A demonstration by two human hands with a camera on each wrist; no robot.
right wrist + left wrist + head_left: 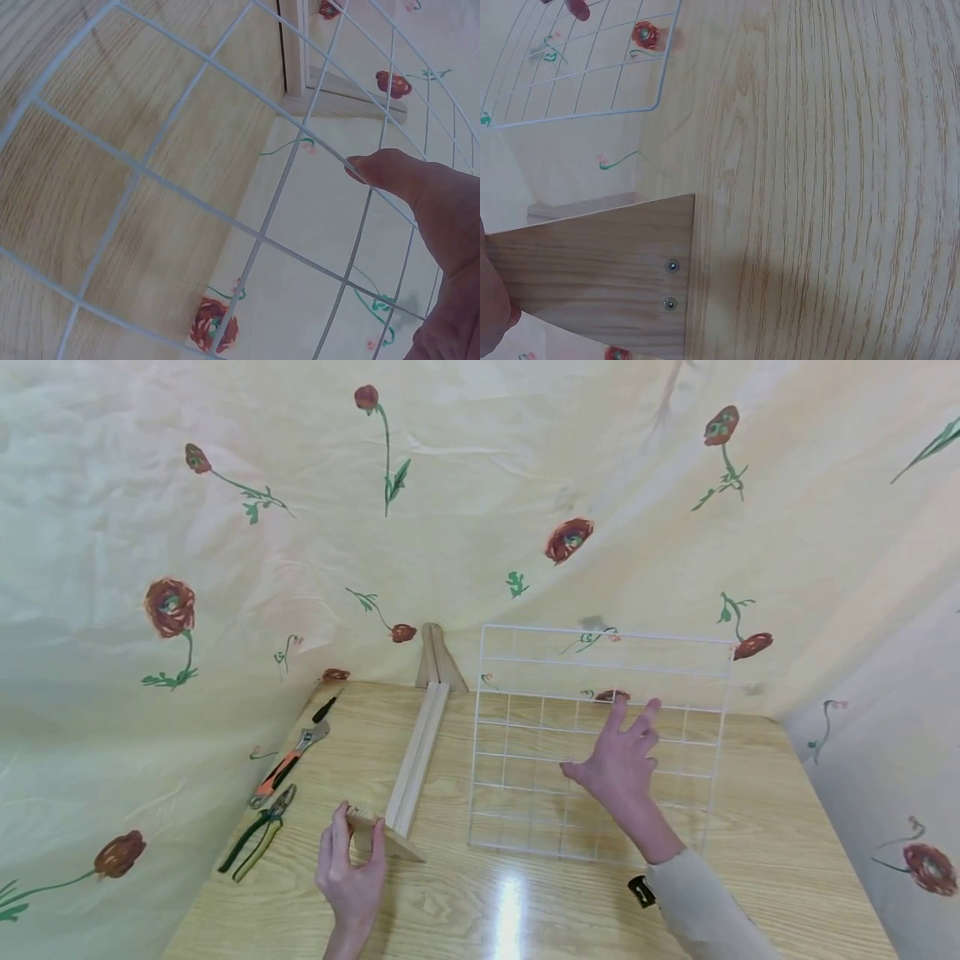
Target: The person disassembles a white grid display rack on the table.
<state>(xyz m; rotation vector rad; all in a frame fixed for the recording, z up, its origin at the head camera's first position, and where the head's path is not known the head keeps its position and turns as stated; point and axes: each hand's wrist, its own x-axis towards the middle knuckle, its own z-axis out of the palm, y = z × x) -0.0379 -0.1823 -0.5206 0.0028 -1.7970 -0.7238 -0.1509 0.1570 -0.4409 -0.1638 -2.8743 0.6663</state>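
Note:
A wooden stand has a long grooved bar (417, 760) joining two tapered end pieces. My left hand (351, 872) pinches the near end piece (390, 843) between thumb and fingers. Two screw heads (672, 285) show on that piece in the left wrist view. To the right of the stand, a white wire grid panel (525, 756) is tilted up above the table. Spread across its wires, my right hand (622, 764) holds the panel, its thumb (386, 171) against one wire in the right wrist view. The contact of its other fingers is hard to make out.
On the left side of the wood-grain table (570, 910) lie a screwdriver (325, 708), an adjustable wrench (288, 766) with orange and black handle, and green-handled pliers (258, 833). Flower-printed cloth (465, 468) hangs behind and at both sides.

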